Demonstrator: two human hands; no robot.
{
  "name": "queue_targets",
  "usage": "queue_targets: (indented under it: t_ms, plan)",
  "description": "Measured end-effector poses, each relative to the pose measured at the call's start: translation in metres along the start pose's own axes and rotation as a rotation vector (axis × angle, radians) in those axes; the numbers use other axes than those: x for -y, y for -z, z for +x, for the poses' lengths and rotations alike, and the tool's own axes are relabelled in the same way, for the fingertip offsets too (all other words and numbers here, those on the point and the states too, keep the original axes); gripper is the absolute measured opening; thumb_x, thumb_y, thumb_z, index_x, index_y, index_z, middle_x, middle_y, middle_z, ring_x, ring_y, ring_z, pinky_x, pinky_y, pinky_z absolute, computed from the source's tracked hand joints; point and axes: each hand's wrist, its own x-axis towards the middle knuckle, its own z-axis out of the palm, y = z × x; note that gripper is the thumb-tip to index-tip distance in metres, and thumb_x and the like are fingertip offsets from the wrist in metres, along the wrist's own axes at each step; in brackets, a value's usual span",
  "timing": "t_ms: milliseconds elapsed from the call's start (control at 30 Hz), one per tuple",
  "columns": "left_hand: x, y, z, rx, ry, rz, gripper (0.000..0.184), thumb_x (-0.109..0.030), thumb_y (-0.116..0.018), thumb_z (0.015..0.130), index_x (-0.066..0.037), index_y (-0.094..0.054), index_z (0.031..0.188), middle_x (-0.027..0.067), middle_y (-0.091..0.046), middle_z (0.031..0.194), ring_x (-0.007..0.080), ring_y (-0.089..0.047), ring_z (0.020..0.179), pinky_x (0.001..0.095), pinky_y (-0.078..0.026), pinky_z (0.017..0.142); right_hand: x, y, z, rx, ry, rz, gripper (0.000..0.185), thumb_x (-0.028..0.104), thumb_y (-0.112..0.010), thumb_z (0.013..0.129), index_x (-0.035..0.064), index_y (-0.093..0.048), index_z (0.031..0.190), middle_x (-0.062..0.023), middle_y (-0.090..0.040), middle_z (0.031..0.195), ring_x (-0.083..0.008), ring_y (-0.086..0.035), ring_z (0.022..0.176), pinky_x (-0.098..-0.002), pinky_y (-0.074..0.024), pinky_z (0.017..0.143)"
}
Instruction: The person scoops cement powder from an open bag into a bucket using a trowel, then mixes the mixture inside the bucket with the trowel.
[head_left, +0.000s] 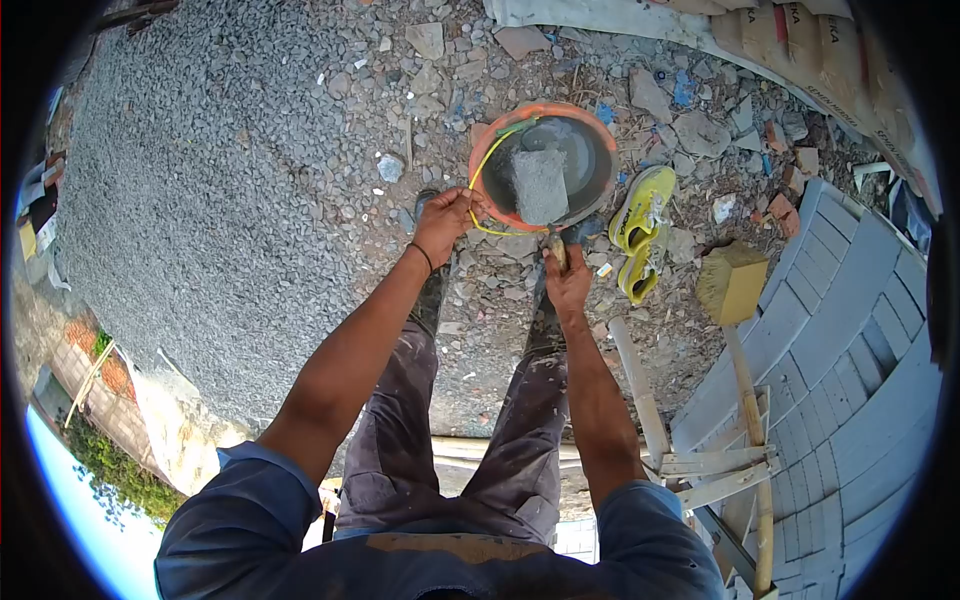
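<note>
- The orange bucket is at 12 o'clock from me on stony ground; a stone under one side could make it tip
- My left hand has its fingers pinched on the yellow handle, by the bucket's 8 o'clock; a hard tug there could lift that side and spill the grey wet stuff
- My right hand is wrapped round a brown grip at the bucket's 6 o'clock; it looks joined to the flat grey blade, but I can't be sure
- If my fingers get wet, the grip could slide out and the blade could flop in and splash
- The yellow shoes at 1 o'clock are near the bucket, so a splash could get them, or I could trip on them
</note>
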Motion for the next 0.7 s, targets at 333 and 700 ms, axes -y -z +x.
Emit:
queue_targets:
  t_ms: [333,700]
  plan:
    - [0.023,0.017,0.029,-0.176,-0.028,0.061,0.028,-0.027,-0.059,0.108,-0.003,-0.071,0.114,0.0022,-0.07,0.092,0.017,-0.071,0.094,0.0331,-0.059,0.086,0.017,0.01,0.012,0.009,0.064,-0.125,0.015,0.009,-0.072,0.091,0.0029,-0.058,0.095,-0.0049,-0.064,0.076,-0.0084,-0.05,0.069,-0.0271,-0.0454,0.061]
    - [0.029,0.01,0.031,-0.415,-0.114,0.329,0.033,-0.024,-0.069,0.102,0.0,-0.066,0.125,0.001,-0.069,0.103,0.0111,-0.062,0.094,0.0282,-0.05,0.088,0.019,0.006,0.021,-0.027,0.034,-0.226,0.019,0.018,-0.071,0.091,0.004,-0.058,0.094,-0.0115,-0.064,0.068,-0.017,-0.059,0.059,-0.0352,-0.05,0.058]
